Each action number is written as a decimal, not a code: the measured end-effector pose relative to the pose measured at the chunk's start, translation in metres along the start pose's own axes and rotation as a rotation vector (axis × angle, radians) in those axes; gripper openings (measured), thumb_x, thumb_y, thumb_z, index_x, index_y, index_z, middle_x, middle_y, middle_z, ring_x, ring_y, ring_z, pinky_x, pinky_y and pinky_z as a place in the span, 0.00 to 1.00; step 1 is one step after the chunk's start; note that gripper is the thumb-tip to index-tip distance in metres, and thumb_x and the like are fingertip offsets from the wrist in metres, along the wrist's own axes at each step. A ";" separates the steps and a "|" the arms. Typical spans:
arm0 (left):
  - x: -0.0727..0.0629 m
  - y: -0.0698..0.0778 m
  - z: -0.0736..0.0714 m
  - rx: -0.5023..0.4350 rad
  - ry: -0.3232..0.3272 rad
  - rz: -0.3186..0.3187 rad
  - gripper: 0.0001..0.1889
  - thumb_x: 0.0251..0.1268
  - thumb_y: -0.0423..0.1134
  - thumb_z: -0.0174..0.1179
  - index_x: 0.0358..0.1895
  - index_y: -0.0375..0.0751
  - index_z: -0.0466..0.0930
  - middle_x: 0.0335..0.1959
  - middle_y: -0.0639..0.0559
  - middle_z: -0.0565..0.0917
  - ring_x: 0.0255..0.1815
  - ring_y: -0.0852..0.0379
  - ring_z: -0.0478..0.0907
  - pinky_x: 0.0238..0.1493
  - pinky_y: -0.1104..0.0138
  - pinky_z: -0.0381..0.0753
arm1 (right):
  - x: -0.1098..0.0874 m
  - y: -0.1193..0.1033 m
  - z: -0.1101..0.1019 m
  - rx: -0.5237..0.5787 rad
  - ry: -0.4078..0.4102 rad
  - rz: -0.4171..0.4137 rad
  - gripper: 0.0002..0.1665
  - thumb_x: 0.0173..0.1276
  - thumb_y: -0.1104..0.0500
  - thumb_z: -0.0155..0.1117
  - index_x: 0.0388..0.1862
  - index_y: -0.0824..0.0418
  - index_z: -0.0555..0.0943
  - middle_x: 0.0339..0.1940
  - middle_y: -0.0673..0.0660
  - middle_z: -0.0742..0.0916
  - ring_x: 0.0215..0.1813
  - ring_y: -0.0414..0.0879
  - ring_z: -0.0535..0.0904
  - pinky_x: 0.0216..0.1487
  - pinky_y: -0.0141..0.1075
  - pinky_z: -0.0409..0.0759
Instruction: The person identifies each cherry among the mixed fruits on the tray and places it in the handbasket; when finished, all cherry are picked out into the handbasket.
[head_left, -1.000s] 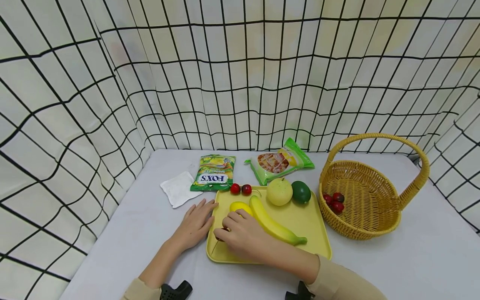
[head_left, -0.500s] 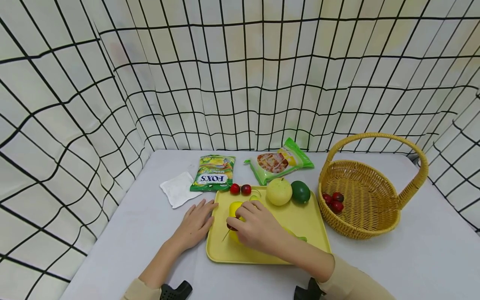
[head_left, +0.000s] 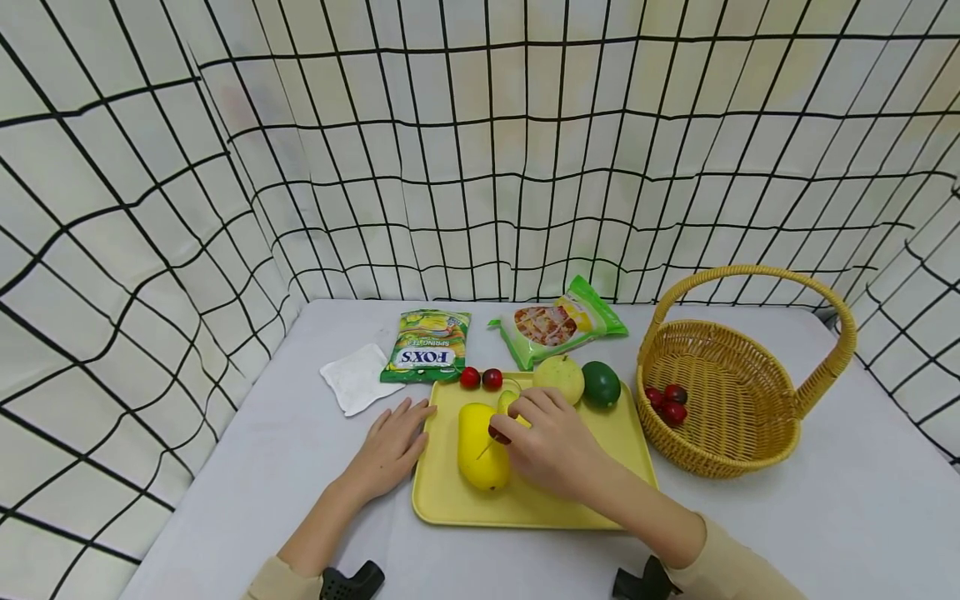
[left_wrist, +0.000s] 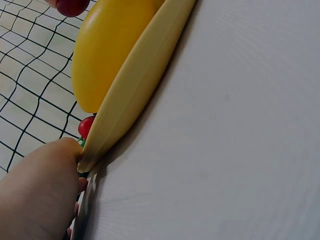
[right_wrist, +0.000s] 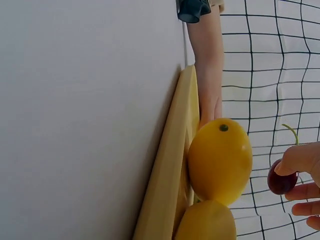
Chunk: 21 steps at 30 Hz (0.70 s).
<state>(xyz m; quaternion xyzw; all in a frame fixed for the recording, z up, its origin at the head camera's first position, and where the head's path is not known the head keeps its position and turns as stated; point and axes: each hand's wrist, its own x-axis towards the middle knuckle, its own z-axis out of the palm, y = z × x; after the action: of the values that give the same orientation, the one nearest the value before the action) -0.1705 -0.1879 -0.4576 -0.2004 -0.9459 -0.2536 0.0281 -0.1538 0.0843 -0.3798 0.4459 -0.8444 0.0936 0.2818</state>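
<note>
My right hand [head_left: 555, 442] pinches a dark red cherry [right_wrist: 282, 179] between thumb and fingertips, its stem standing free. It hovers over the yellow tray [head_left: 450, 507]. Beside the cherry lies a yellow mango [head_left: 482, 462]. The hand hides most of a banana [head_left: 507, 401], whose tip shows behind the fingers. My left hand [head_left: 390, 454] lies flat on the white table, its fingers spread and touching the tray's left edge. In the left wrist view the tray [left_wrist: 135, 85] rises beside the left hand [left_wrist: 40, 187]. Two cherries [head_left: 480, 379] sit at the tray's far edge.
A round yellow-green fruit [head_left: 558, 377] and a dark green fruit [head_left: 602, 384] sit at the tray's far right. A wicker basket [head_left: 738, 417] with several cherries [head_left: 672, 412] stands to the right. Behind are a FOX'S candy bag [head_left: 427, 346], a green packet [head_left: 555, 325] and white tissue [head_left: 360, 379].
My right hand has lifted the cherry from the tray's left part and carried it right, past the mango, which now shows in full. The left hand has stayed still.
</note>
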 end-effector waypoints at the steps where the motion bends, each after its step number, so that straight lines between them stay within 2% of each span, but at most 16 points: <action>1: 0.000 0.000 0.000 -0.001 0.000 0.000 0.21 0.70 0.43 0.45 0.64 0.45 0.65 0.67 0.46 0.64 0.70 0.44 0.50 0.67 0.47 0.42 | -0.001 0.001 -0.001 -0.008 0.010 0.001 0.12 0.51 0.60 0.64 0.37 0.53 0.79 0.29 0.51 0.78 0.40 0.49 0.72 0.46 0.41 0.70; 11: 0.000 0.000 0.001 0.005 0.006 0.005 0.21 0.70 0.43 0.46 0.64 0.45 0.65 0.66 0.46 0.65 0.70 0.44 0.51 0.67 0.47 0.43 | -0.019 0.006 -0.009 -0.019 0.049 0.032 0.16 0.47 0.58 0.71 0.37 0.54 0.80 0.30 0.52 0.79 0.40 0.50 0.72 0.45 0.42 0.70; 21: 0.000 -0.002 0.003 0.011 0.020 0.013 0.21 0.70 0.42 0.46 0.64 0.45 0.65 0.66 0.46 0.65 0.70 0.44 0.51 0.67 0.47 0.43 | -0.038 0.014 -0.019 -0.066 0.100 0.058 0.17 0.43 0.61 0.70 0.36 0.55 0.79 0.31 0.53 0.79 0.40 0.50 0.73 0.44 0.43 0.71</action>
<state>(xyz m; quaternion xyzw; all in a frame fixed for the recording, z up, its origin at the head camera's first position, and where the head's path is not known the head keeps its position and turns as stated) -0.1712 -0.1880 -0.4607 -0.2041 -0.9455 -0.2503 0.0403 -0.1411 0.1268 -0.3839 0.4065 -0.8445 0.0960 0.3352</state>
